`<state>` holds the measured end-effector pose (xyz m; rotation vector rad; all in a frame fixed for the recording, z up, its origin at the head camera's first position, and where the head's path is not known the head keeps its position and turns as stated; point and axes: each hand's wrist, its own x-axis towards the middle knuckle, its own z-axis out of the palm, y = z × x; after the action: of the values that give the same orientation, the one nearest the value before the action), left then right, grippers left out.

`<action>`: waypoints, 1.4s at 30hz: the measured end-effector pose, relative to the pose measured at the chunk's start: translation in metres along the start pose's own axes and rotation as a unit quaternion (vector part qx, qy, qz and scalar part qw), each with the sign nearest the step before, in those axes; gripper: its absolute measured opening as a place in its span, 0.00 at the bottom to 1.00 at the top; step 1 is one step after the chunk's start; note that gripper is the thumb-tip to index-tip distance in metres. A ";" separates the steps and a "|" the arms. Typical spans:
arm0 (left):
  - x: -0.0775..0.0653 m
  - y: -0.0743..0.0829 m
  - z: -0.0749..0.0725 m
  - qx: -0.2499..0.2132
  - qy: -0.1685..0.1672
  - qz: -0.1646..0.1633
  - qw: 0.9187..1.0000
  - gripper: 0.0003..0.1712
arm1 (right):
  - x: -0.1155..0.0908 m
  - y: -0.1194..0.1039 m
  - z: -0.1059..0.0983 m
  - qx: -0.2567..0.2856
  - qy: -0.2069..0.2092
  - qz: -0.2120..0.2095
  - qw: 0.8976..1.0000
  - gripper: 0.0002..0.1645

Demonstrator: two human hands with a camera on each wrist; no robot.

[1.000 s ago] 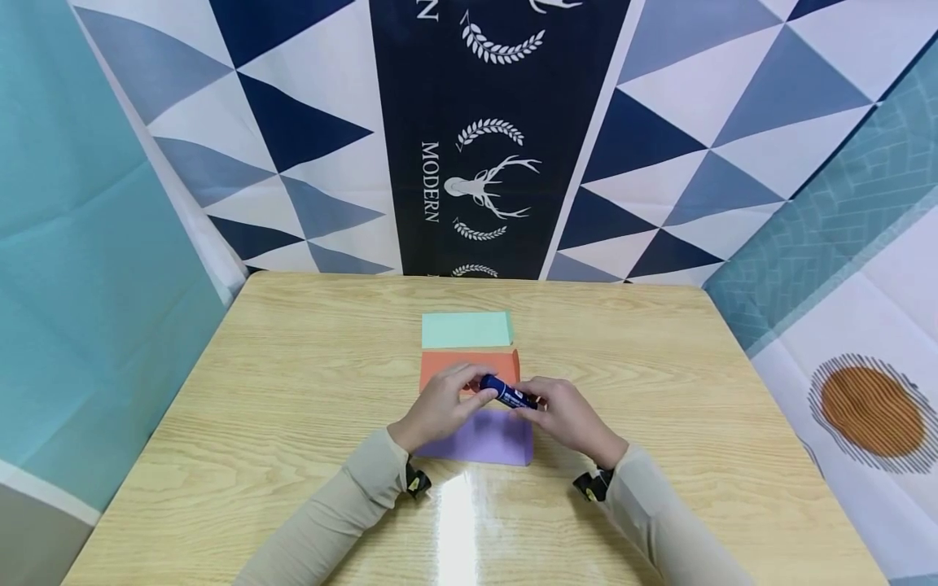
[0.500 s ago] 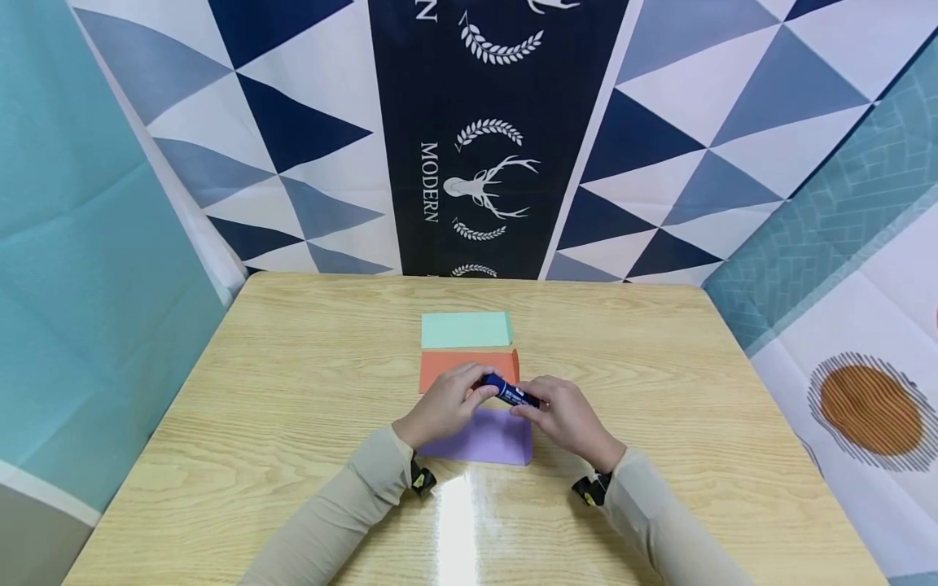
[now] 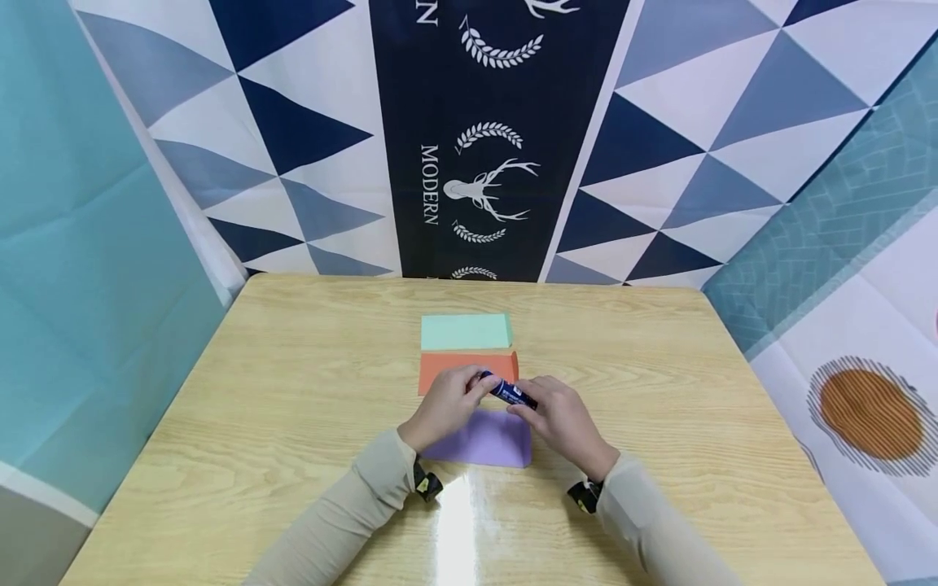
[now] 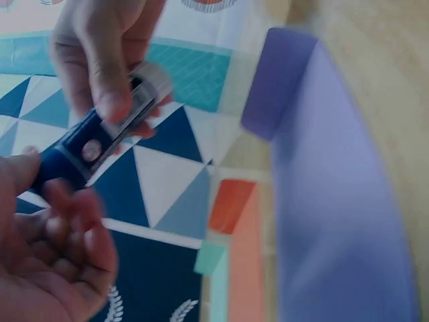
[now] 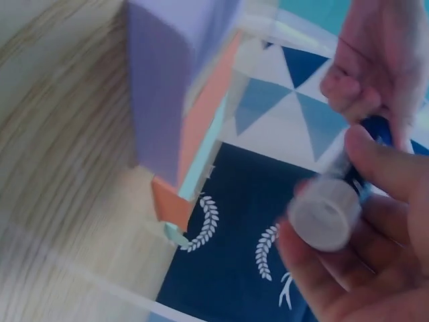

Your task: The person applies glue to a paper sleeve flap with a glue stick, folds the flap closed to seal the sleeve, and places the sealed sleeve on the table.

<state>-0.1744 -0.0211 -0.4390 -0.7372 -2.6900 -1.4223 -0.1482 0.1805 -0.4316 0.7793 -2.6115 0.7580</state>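
Note:
A dark blue glue stick (image 3: 510,394) with printed lettering is held up slantwise between both hands, above the gap between the orange and purple pieces. My left hand (image 3: 442,408) pinches its blue end between thumb and fingers, partly covering it. The right hand (image 3: 563,417) grips the barrel near the other end. That end is a whitish round base (image 5: 326,215) with a hollow, seen in the right wrist view between the right thumb and fingers. In the left wrist view the stick (image 4: 84,147) spans from one hand to the other.
On the wooden table (image 3: 308,358) several coloured box-like pieces stand in a row: mint (image 3: 463,331) at the back, orange (image 3: 465,363) in the middle, purple (image 3: 484,441) nearest. The hands partly hide the orange and purple ones. Patterned cloth (image 3: 469,187) hangs behind the table.
Both hands keep hold of the glue stick. The left wrist has shifted slightly right and turned a little; the right forearm has moved slightly left. The coloured pieces stay where they were.

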 end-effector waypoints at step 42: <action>-0.001 -0.003 -0.006 0.051 0.003 0.085 0.995 0.14 | 0.001 0.006 -0.005 0.083 -0.051 0.055 0.994 0.22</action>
<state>-0.1765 -0.0274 -0.4381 -0.9269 -2.5996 -1.2378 -0.1513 0.1872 -0.4292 0.7432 -2.7274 1.0029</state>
